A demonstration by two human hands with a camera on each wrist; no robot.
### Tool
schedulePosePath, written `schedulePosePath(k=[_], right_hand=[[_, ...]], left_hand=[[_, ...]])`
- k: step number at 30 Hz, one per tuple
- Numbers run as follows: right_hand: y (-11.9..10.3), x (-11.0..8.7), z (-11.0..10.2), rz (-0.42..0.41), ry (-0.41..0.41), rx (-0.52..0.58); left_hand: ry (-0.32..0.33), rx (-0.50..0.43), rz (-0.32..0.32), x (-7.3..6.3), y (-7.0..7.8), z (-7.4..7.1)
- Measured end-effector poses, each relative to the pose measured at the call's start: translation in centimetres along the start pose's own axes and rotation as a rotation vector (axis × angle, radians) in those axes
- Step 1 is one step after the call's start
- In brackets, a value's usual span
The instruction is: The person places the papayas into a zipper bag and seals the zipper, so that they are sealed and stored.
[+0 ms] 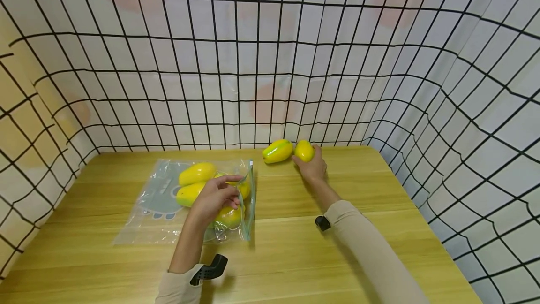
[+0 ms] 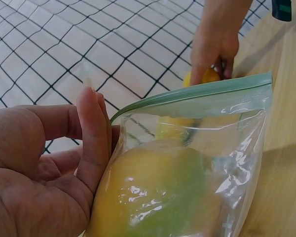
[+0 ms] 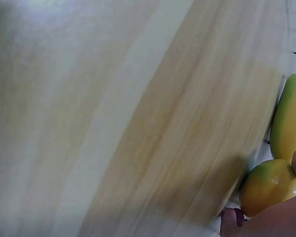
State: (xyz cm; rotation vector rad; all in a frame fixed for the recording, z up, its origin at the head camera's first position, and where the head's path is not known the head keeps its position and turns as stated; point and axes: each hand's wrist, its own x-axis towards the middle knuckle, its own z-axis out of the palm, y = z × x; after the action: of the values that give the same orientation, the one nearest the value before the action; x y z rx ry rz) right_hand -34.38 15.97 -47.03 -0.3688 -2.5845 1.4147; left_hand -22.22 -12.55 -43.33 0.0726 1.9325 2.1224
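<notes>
A clear zip bag [image 1: 145, 222] with a green zip lies on the wooden table, holding several yellow-green mangoes [image 1: 197, 173]. My left hand [image 1: 214, 197] pinches the bag's edge near the mouth, beside the zip [image 2: 197, 90]; the mouth gapes a little. At the back of the table, my right hand [image 1: 313, 167] grips a mango [image 1: 304, 150] between thumb and fingers, one on each side of it in the right wrist view [image 3: 267, 187]. Just left of it lies another mango [image 1: 278, 151], longer in outline. The left hand partly hides the mangoes in the bag.
Black wire mesh [image 1: 236, 74] with pale sheeting behind it walls the back and both sides of the table [image 1: 291, 257]. The two loose mangoes lie close to the back mesh. Dark cameras [image 1: 322, 223] are strapped at both wrists.
</notes>
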Motion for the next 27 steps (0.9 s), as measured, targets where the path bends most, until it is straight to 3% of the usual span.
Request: schedulePosePath(k=[15,27], right_hand=[[0.2,0.1,0.0,-0.004,-0.008,-0.003],[0.0,-0.5,-1.5,-0.099,0.02,-0.055]], left_hand=[[0.014,0.005,-0.01,0.1,-0.1,-0.1],[0.011,0.0,-0.006,0.1,0.0,0.0]])
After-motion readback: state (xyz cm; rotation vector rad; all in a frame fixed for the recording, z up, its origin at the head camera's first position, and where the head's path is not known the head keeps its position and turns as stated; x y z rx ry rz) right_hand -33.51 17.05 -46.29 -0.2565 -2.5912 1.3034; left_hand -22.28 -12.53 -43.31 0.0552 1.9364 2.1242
